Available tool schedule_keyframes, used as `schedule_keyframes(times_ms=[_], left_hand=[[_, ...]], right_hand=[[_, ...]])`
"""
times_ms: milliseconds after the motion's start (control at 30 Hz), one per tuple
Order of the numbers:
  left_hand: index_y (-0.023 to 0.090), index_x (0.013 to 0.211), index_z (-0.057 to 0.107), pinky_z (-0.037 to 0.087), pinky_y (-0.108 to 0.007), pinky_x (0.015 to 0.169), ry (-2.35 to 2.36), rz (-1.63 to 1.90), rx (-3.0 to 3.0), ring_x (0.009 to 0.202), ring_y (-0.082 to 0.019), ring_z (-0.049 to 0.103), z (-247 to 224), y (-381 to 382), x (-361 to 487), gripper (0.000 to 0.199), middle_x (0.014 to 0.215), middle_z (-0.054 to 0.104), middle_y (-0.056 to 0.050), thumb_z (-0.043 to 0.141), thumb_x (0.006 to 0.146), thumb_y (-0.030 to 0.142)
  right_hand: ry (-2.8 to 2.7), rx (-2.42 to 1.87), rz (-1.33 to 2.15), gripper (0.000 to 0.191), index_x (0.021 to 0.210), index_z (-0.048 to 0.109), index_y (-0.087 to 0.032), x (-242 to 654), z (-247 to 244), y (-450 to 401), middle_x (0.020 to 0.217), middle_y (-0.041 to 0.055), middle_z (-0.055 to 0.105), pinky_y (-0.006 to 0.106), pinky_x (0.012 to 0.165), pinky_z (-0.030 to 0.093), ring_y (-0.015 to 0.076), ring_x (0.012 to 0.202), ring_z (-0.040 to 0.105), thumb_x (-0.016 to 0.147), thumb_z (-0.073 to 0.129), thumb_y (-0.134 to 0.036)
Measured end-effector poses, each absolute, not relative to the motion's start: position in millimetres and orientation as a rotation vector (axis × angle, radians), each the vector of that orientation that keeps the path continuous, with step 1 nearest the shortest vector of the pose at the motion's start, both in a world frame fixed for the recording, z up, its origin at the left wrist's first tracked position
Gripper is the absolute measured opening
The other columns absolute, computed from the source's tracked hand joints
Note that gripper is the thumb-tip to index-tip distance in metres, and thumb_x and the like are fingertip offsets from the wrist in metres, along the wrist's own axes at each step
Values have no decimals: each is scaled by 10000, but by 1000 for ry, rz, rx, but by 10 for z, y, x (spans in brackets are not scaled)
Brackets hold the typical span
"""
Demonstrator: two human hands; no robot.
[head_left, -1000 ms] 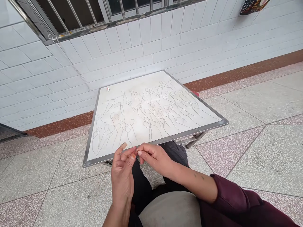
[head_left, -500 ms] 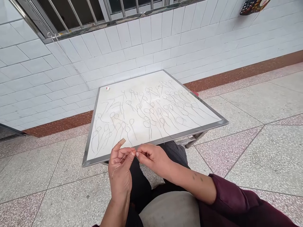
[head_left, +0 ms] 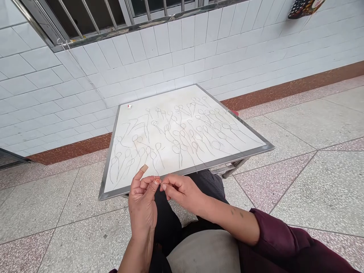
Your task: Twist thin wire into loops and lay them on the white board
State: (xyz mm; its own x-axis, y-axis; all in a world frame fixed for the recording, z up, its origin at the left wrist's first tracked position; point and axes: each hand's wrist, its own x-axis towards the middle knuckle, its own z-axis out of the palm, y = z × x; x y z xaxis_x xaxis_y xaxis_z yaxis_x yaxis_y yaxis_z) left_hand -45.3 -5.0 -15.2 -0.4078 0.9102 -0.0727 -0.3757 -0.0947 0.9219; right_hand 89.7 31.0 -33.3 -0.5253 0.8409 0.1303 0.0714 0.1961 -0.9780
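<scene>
Many thin looped wires lie spread over a white table with a grey metal rim. Just off the table's near edge, my left hand pinches a thin pale wire between thumb and index finger; another of its fingers sticks up with a tan wrap on the tip. My right hand pinches the same thin wire right beside the left fingertips. Only a short bit of the wire shows between the two hands.
A small white and red object sits at the table's far left corner. Behind the table rise a white tiled wall and a barred window. My legs are under the near edge. A patterned bag hangs at upper right.
Both hands have shifted slightly left, and a small gap has opened between their fingertips. The wire end that lay across my left palm no longer shows there.
</scene>
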Motion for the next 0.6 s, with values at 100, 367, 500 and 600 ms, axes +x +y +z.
schedule_keyframes(times_ms=[100, 367, 500, 600], left_hand=[[218, 1225, 653, 514, -245, 819, 1183, 1652, 634, 733, -91, 643, -139, -52, -466, 600, 757, 686, 45, 871, 666, 197], [232, 1177, 675, 511, -246, 792, 1200, 1674, 641, 772, -107, 645, -169, -47, -520, 550, 760, 677, 46, 870, 663, 220], [228, 1176, 680, 507, -234, 782, 1194, 1680, 615, 778, -102, 637, -157, -59, -524, 552, 764, 676, 42, 873, 659, 209], [222, 1174, 684, 508, -232, 792, 1186, 1688, 601, 797, -103, 637, -152, -58, -517, 549, 776, 678, 35, 872, 659, 194]], right_hand=[[-1716, -793, 1574, 175, 836, 616, -209, 916, -309, 332, 621, -45, 567, 241, 623, 388, 115, 605, 506, 947, 489, -256], [-1784, -811, 1375, 93, 999, 599, -243, 878, -384, 312, 669, -50, 623, 229, 585, 362, 113, 596, 523, 953, 534, -292], [-1819, -829, 1277, 114, 1024, 615, -249, 872, -400, 291, 682, -44, 622, 236, 600, 386, 120, 619, 551, 950, 534, -280], [-1860, -831, 1180, 138, 1042, 636, -253, 879, -394, 286, 711, -30, 631, 252, 635, 410, 134, 666, 569, 940, 544, -249]])
